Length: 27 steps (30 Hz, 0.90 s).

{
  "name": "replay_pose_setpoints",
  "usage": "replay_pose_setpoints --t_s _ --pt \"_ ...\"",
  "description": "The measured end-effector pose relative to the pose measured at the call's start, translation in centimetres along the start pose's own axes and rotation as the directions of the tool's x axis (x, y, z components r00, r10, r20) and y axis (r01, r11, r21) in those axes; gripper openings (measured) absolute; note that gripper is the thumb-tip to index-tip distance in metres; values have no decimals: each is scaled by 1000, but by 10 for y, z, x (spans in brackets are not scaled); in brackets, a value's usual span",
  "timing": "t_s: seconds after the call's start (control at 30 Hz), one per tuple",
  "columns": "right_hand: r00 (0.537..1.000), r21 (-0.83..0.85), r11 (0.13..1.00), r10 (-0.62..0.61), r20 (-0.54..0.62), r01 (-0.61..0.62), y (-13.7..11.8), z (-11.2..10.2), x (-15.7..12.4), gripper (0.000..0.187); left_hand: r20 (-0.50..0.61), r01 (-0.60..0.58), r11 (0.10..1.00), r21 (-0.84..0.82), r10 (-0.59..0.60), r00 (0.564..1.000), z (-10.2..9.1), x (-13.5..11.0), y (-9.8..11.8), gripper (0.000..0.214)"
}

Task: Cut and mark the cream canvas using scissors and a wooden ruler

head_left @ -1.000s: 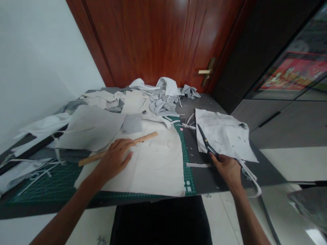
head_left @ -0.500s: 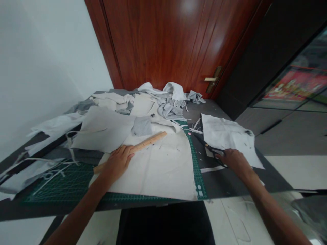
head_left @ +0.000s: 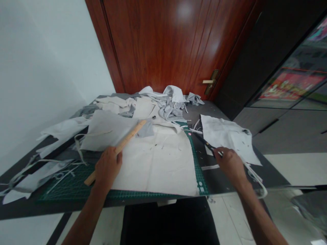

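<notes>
Left of centre, the left hand (head_left: 108, 166) grips a wooden ruler (head_left: 131, 136); wide cream cloth (head_left: 160, 166) spreads mid-frame to the mat's (head_left: 200, 172) right edge; right of centre, the right hand (head_left: 229, 164) grasps scissors (head_left: 208, 145) at the white cloth's (head_left: 222, 131) left edge.

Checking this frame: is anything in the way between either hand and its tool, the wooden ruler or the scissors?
Nothing visible is. The left hand holds the wooden ruler directly, and the right hand holds the scissors at the handle end.
</notes>
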State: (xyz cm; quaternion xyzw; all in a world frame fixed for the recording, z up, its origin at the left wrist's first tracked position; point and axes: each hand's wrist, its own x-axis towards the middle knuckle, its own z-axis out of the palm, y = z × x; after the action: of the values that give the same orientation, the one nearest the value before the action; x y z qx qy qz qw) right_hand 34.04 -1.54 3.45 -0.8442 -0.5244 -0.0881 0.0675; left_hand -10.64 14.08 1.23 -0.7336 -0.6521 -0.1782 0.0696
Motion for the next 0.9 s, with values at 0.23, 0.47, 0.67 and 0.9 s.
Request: replay_pose_setpoints --t_s 0.23,0.47,0.67,0.9 --pt "994 249 962 -106 -25 109 -81 35 -45 33 -31 17 972 236 -10 999 -10 -20 -8 43" --pt "993 179 979 -110 35 102 -84 43 -24 27 68 120 978 173 -134 989 -18 -41 -6 32" --pt "999 170 985 -29 -45 36 -56 60 -4 32 195 155 980 124 -178 965 -20 -47 4 24" --pt "981 268 955 -82 -175 128 -29 81 2 27 255 140 986 93 -160 954 -19 -51 25 19"
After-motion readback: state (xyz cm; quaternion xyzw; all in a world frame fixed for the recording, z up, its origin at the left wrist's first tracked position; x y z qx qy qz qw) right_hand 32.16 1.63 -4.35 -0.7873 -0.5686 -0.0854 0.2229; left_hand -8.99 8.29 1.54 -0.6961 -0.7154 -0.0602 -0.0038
